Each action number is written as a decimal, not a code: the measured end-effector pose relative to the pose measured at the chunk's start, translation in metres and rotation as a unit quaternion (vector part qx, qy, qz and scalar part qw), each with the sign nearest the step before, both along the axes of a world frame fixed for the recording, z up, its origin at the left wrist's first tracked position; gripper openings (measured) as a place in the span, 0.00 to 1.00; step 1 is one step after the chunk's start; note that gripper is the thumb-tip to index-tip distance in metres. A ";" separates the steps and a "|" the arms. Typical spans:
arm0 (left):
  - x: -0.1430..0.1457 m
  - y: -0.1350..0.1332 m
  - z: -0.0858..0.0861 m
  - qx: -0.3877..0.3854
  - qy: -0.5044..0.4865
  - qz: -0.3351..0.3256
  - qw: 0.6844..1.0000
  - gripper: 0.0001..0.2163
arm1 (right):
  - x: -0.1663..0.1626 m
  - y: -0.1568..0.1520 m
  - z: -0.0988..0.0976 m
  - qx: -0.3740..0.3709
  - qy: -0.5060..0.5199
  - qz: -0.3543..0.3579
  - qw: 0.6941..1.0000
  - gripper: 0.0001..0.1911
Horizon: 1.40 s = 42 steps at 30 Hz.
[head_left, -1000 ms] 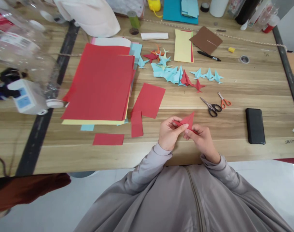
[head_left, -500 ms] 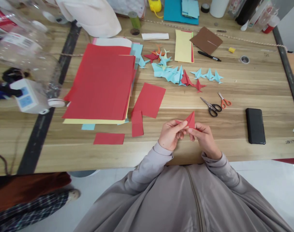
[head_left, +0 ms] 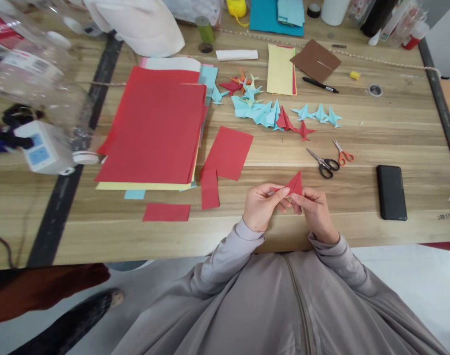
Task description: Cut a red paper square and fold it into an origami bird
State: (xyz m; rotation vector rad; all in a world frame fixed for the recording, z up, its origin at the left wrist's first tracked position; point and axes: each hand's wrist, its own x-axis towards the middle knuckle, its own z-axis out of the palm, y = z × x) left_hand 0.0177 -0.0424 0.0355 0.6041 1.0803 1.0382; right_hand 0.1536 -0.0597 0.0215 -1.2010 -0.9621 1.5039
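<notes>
A small red folded paper (head_left: 295, 183) with a pointed tip is held above the table's front part. My left hand (head_left: 261, 204) pinches its left side between thumb and fingers. At its lower right edge, the thumb and fingers of my right hand (head_left: 317, 211) are closed on the same paper. Part of the paper is hidden behind the fingers. To the left lie red paper pieces: a larger sheet (head_left: 230, 153), a narrow strip (head_left: 209, 190) and another strip (head_left: 166, 212). Beyond my hands are black-handled scissors (head_left: 324, 164) and orange-handled scissors (head_left: 344, 154).
A stack of red sheets (head_left: 154, 133) covers the left middle. Folded blue paper figures (head_left: 260, 114) and red ones (head_left: 304, 131) lie farther back. A black phone (head_left: 391, 192) rests at the right. Plastic bottles (head_left: 32, 74) stand at the far left. Another person's leg (head_left: 69, 320) shows below.
The red folded paper has shifted slightly right and tilted in my fingers, and my left fingers have changed position a little. The other person's leg at lower left has moved.
</notes>
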 end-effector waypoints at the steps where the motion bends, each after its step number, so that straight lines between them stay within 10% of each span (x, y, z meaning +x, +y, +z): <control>1: -0.001 0.000 0.000 0.009 0.005 -0.007 1.000 0.12 | 0.001 0.000 -0.001 -0.008 0.012 0.005 1.000 0.16; 23: -0.021 0.012 0.009 0.010 -0.030 -0.186 0.982 0.11 | 0.007 -0.001 0.003 -0.062 -0.004 0.151 0.987 0.16; 42: -0.009 0.010 0.002 -0.007 0.033 -0.078 0.996 0.18 | 0.007 0.002 0.011 -0.071 -0.022 0.212 0.974 0.19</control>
